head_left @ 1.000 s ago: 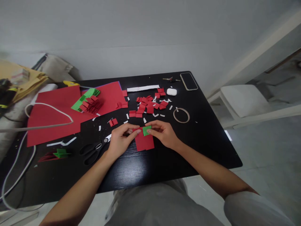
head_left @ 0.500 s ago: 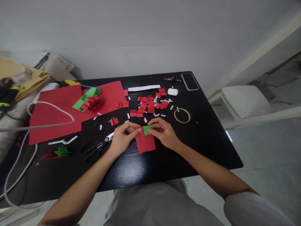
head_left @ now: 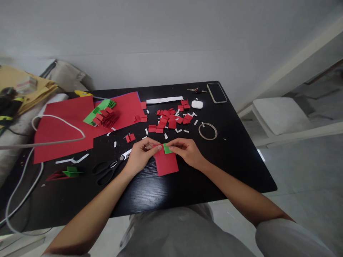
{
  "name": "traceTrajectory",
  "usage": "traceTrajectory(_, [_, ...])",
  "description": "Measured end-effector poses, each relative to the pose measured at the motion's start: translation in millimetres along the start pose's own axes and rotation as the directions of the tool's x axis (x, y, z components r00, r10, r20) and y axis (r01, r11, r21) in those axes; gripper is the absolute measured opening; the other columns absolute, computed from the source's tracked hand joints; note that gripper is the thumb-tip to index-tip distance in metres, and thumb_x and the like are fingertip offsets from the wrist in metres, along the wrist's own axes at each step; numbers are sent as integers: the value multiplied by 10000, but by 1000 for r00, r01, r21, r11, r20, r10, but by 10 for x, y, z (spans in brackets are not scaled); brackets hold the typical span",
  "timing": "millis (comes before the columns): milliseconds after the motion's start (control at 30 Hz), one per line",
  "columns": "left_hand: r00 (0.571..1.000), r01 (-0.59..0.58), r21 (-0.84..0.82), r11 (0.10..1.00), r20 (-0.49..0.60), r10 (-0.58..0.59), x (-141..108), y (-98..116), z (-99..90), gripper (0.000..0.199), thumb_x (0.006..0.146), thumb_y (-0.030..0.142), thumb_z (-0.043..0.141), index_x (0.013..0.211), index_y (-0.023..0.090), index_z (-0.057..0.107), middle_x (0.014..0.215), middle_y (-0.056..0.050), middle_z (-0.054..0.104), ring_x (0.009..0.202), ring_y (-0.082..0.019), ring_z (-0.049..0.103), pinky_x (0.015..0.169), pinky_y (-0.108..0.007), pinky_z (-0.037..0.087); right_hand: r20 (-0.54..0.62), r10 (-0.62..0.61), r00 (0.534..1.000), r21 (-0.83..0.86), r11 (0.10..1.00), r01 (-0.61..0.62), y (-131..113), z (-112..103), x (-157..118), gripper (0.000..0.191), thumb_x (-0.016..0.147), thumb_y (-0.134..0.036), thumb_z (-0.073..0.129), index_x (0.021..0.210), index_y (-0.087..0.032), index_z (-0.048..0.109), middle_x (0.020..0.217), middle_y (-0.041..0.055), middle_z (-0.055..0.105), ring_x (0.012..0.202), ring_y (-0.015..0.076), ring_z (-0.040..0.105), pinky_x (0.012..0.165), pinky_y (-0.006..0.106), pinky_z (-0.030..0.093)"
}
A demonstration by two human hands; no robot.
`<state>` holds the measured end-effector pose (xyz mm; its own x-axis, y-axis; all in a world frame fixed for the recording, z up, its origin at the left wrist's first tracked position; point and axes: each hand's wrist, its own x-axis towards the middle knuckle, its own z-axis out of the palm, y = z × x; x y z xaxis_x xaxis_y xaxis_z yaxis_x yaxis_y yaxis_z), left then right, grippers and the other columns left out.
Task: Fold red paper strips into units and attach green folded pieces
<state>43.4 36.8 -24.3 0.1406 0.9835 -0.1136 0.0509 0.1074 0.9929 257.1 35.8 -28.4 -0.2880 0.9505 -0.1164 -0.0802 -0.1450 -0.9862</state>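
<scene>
Near the table's front, my left hand pinches the upper left edge of a red paper piece. My right hand has its thumb and fingers closed on a small green paper piece at the upper edge of the red one. The two hands are close together, with the red paper hanging between and below them. Black-handled scissors lie left of my left hand, their blades partly hidden by it. Beyond my hands lies a pile of small folded red papers among white scraps.
Red sheets with a green and red folded stack lie at the left, beside white cables. A tape ring, white case, keys and phone are at the right.
The fingers of my right hand have lowered and drawn together over the green piece. The red paper has shifted slightly down and right.
</scene>
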Motion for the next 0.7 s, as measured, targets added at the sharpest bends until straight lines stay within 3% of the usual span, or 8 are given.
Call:
traceTrajectory(133, [984, 174, -142, 974, 67, -166, 12, 40, -11, 262, 713, 356, 906, 809, 163, 758, 678, -2, 718, 591, -104, 617, 585, -216, 476, 111, 46, 993, 133, 989, -61, 5, -51, 10, 228, 826, -215, 663, 982, -230, 830, 956, 21, 813, 899, 189, 750, 848, 335, 596])
traceTrajectory(267, [932, 362, -334, 870, 132, -337, 5, 100, -14, 354, 641, 320, 957, 867, 147, 747, 731, 0, 731, 635, -92, 658, 639, -188, 521, 213, -22, 977, 171, 985, -15, 25, -70, 11, 388, 752, -91, 661, 1082, -232, 808, 1039, 20, 818, 1015, 203, 762, 958, 363, 591])
traceTrajectory(400, [910, 414, -410, 812, 168, -379, 0, 122, -15, 376, 634, 268, 952, 923, 144, 747, 748, -3, 730, 634, -95, 666, 631, -183, 534, 184, -106, 977, 61, 993, 96, 63, -49, 4, 286, 835, -177, 763, 1110, -249, 793, 1062, 30, 806, 1007, 194, 764, 962, 361, 603])
traceTrajectory(500, [896, 444, -443, 779, 195, -400, 1, 116, -10, 343, 641, 229, 932, 913, 147, 740, 748, -9, 733, 632, -101, 666, 625, -185, 533, 130, -216, 968, -89, 969, 229, 79, -49, 3, 183, 892, -267, 759, 1067, -259, 813, 1234, 73, 754, 1107, 212, 735, 866, 321, 632])
traceTrajectory(600, [883, 468, -467, 751, 214, -417, -3, 118, 5, 311, 638, 206, 913, 884, 141, 734, 741, -16, 731, 635, -106, 665, 617, -180, 520, 110, -365, 924, -232, 895, 381, 61, -50, -7, 172, 921, -239, 734, 1067, -279, 816, 1337, 79, 710, 1158, 210, 718, 872, 323, 637])
traceTrajectory(700, [870, 492, -472, 732, 224, -440, -13, 127, 25, 264, 650, 195, 883, 858, 135, 731, 752, -16, 726, 630, -102, 650, 607, -177, 500, 111, -496, 861, -322, 801, 504, 25, -31, -28, 198, 943, -201, 718, 1103, -281, 801, 1216, 71, 773, 1113, 205, 740, 995, 395, 611])
